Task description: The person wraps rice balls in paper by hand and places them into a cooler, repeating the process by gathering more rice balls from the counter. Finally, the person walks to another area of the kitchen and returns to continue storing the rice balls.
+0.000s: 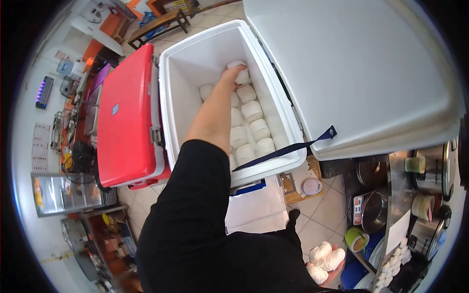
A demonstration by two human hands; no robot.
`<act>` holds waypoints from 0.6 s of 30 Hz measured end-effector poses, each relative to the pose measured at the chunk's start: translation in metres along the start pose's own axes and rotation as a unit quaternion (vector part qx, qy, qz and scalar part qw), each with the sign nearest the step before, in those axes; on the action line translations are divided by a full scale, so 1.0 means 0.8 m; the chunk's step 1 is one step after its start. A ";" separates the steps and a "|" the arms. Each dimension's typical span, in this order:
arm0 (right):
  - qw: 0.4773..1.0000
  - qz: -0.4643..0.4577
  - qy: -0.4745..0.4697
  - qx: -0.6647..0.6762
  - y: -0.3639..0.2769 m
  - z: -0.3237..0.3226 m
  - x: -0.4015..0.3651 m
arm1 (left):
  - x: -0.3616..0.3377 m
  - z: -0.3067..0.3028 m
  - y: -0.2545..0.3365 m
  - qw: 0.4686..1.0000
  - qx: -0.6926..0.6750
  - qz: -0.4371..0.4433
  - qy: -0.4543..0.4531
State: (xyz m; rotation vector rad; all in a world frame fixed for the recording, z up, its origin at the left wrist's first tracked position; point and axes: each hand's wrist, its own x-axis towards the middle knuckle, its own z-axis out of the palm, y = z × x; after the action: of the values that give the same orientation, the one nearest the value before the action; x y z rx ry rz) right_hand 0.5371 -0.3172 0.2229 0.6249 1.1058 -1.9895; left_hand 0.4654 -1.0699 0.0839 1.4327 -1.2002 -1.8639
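Note:
My left hand (232, 75) reaches deep into an open white cooler (185, 68). Its fingers are closed around a white dough ball (243, 77) near the far inner wall. Below it, rows of similar dough balls (252, 111) cover the cooler's floor, partly hidden by my forearm. At the lower right, my right hand (336, 279) is palm up beside my body, cradling several white dough balls (322, 259). Most of its fingers are hidden beneath them.
The cooler's raised lid (361, 73) stands to the right, with a dark blue strap (293, 148) running across. A closed red cooler (126, 117) sits to the left. Lower right, a shelf holds metal bowls (374, 212), a scale (357, 210) and more white balls (393, 263).

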 end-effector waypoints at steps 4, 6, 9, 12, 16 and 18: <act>0.994 -0.063 0.058 -0.072 0.022 0.007 0.003 | 0.014 -0.004 0.010 0.998 0.022 -0.058 -0.011; 0.998 -0.011 0.041 0.046 0.029 0.011 0.011 | -0.038 0.008 0.043 0.995 -0.001 -0.096 0.000; 0.997 0.008 0.033 0.070 0.032 0.021 0.021 | -0.019 -0.011 0.031 0.996 -0.036 -0.085 -0.008; 0.997 0.018 0.047 0.055 0.031 0.025 0.009 | -0.004 -0.027 0.029 0.999 0.004 -0.035 -0.024; 0.998 -0.010 0.047 0.041 0.027 0.027 -0.010 | -0.068 -0.012 0.052 0.975 0.095 -0.161 0.118; 0.998 -0.033 0.043 0.021 0.025 0.028 -0.012 | -0.086 -0.006 0.041 0.958 0.222 -0.179 0.036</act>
State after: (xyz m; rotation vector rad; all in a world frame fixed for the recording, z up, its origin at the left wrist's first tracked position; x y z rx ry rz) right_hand 0.5579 -0.3396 0.2316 0.7105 1.1510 -2.0634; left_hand 0.4885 -1.0322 0.1467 2.0606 -1.4651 -1.8138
